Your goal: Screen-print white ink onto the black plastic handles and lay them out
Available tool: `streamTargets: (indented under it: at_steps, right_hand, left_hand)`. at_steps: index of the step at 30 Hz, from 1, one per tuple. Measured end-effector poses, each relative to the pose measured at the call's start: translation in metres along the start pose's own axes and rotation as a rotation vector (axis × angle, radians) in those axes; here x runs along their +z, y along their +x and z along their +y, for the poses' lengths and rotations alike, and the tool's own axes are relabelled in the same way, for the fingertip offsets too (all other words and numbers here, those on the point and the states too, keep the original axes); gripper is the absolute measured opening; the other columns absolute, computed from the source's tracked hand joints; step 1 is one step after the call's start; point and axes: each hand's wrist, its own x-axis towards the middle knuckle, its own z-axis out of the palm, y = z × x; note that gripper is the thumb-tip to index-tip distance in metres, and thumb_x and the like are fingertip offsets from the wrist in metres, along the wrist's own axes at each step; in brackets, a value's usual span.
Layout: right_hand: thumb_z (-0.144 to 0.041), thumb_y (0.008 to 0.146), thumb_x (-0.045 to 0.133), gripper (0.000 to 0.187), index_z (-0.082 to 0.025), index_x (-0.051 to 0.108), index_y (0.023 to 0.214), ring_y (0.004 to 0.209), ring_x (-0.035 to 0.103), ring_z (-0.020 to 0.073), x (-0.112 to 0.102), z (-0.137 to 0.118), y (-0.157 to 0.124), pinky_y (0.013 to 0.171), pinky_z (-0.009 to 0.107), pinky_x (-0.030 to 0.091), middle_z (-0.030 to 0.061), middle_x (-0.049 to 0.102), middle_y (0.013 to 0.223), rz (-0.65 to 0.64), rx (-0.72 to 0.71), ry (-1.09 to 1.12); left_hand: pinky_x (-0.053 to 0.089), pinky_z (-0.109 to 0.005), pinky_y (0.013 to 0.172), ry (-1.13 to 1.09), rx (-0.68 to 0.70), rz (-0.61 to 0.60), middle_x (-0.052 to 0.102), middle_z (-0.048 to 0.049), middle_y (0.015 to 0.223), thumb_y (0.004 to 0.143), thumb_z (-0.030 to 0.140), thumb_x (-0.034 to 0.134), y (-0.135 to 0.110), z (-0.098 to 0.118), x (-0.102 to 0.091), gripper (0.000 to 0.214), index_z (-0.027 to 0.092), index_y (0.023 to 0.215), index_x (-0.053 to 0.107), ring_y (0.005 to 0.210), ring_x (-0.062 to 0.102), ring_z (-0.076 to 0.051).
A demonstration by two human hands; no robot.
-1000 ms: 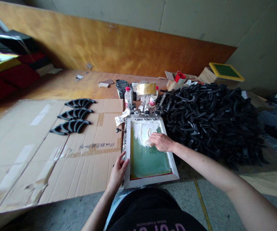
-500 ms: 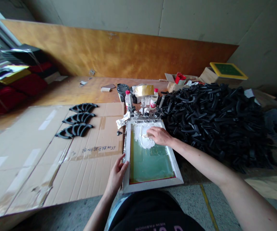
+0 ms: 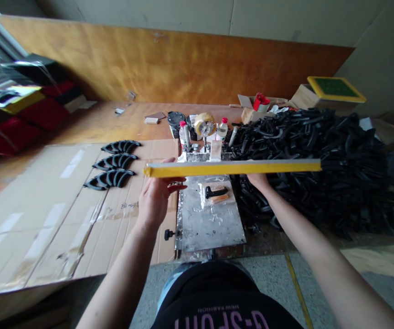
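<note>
The screen-printing frame (image 3: pixel 234 169) is raised, seen nearly edge-on, with yellow along its near edge. My left hand (image 3: pixel 154 198) is closed around its left end, fingertips above and below the edge. My right hand (image 3: pixel 257 179) is behind the frame towards its right side; its fingers are hidden, so I cannot tell what they hold. Below the frame, a black curved handle-like part (image 3: pixel 216 192) lies in a pale fixture (image 3: pixel 231 197) on the metal base plate (image 3: pixel 210 228). A small pale flat piece (image 3: pixel 216 150) stands up just beyond the frame's edge.
Three rows of black curved parts (image 3: pixel 114 162) lie on cardboard (image 3: pixel 63 205) at left. A big heap of similar black parts (image 3: pixel 320 196) fills the right. Behind the clamp stand red-capped bottles (image 3: pixel 222 130), a tape roll (image 3: pixel 205 124) and a dark tub (image 3: pixel 175 122). A black knob (image 3: pixel 168 235) juts out left.
The screen frame has swung up from lying flat, uncovering the base plate and black part. My left hand has risen with it. My right hand has moved right, behind the frame.
</note>
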Motion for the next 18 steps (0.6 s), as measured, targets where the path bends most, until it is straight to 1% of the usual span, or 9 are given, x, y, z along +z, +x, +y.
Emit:
streamTargets:
  at_steps: [2, 4, 6, 7, 10, 14, 16, 18]
  right_hand:
    - [-0.021, 0.086, 0.056, 0.014, -0.02, 0.066, 0.095, 0.084, 0.066, 0.0207, 0.023, 0.006, -0.029, 0.082, 0.034, 0.051, 0.0055, 0.071, 0.088, -0.105, -0.05, 0.046]
    - [-0.021, 0.085, 0.059, 0.014, -0.021, 0.065, 0.098, 0.089, 0.066, 0.0198, 0.045, 0.002, -0.054, 0.084, 0.034, 0.051, 0.0051, 0.071, 0.093, -0.198, -0.138, 0.073]
    - [-0.02, 0.084, 0.063, 0.017, -0.021, 0.065, 0.101, 0.097, 0.064, 0.0205, 0.058, -0.007, -0.07, 0.09, 0.036, 0.05, 0.0055, 0.07, 0.099, -0.241, -0.231, 0.061]
    - [-0.02, 0.084, 0.064, 0.018, -0.021, 0.065, 0.102, 0.101, 0.062, 0.0212, 0.061, -0.011, -0.074, 0.092, 0.037, 0.049, 0.0059, 0.07, 0.102, -0.246, -0.269, 0.049]
    - [-0.02, 0.086, 0.063, 0.019, -0.021, 0.064, 0.105, 0.105, 0.059, 0.0222, 0.059, -0.017, -0.076, 0.096, 0.039, 0.048, 0.0067, 0.068, 0.105, -0.246, -0.33, 0.017]
    - [-0.018, 0.087, 0.061, 0.021, -0.02, 0.064, 0.108, 0.106, 0.058, 0.0225, 0.05, -0.019, -0.071, 0.096, 0.04, 0.047, 0.0075, 0.067, 0.108, -0.255, -0.359, -0.031]
    - [-0.018, 0.087, 0.062, 0.022, -0.02, 0.064, 0.109, 0.106, 0.058, 0.0224, 0.05, -0.019, -0.072, 0.097, 0.04, 0.047, 0.0076, 0.067, 0.11, -0.279, -0.376, -0.056]
    - [-0.017, 0.087, 0.063, 0.023, -0.02, 0.064, 0.11, 0.108, 0.058, 0.0221, 0.053, -0.019, -0.073, 0.098, 0.04, 0.047, 0.0075, 0.066, 0.111, -0.305, -0.394, -0.076]
  left_hand:
    - [0.057, -0.032, 0.067, -0.071, -0.024, 0.012, 0.07, -0.0042, 0.082, 0.084, 0.055, 0.056, 0.007, 0.004, 0.009, 0.046, 0.019, 0.112, 0.065, 0.078, 0.067, -0.019]
    - [0.057, -0.031, 0.066, -0.083, -0.025, 0.035, 0.069, -0.0035, 0.082, 0.083, 0.055, 0.058, 0.008, 0.004, 0.013, 0.046, 0.019, 0.111, 0.065, 0.076, 0.067, -0.018]
    - [0.057, -0.032, 0.066, -0.084, -0.026, 0.032, 0.069, -0.0036, 0.084, 0.083, 0.058, 0.058, 0.005, 0.001, 0.013, 0.049, 0.02, 0.113, 0.063, 0.077, 0.067, -0.018]
    - [0.057, -0.032, 0.066, -0.083, -0.024, 0.025, 0.069, -0.0039, 0.085, 0.083, 0.059, 0.057, 0.004, 0.0, 0.013, 0.05, 0.019, 0.113, 0.062, 0.077, 0.067, -0.019]
    - [0.057, -0.033, 0.067, -0.072, -0.021, 0.016, 0.068, -0.0053, 0.085, 0.085, 0.061, 0.053, 0.005, -0.003, 0.012, 0.054, 0.017, 0.116, 0.061, 0.079, 0.068, -0.019]
    - [0.056, -0.032, 0.067, -0.062, -0.004, 0.026, 0.067, -0.0051, 0.085, 0.086, 0.061, 0.052, 0.007, -0.004, 0.014, 0.054, 0.017, 0.117, 0.059, 0.078, 0.067, -0.018]
    - [0.056, -0.031, 0.066, -0.065, 0.014, 0.056, 0.067, -0.0035, 0.083, 0.086, 0.061, 0.054, 0.005, -0.008, 0.014, 0.052, 0.02, 0.117, 0.057, 0.075, 0.066, -0.017]
    - [0.055, -0.028, 0.064, -0.066, 0.016, 0.112, 0.067, -0.002, 0.083, 0.086, 0.059, 0.055, 0.001, -0.018, 0.011, 0.047, 0.022, 0.114, 0.056, 0.072, 0.065, -0.015]
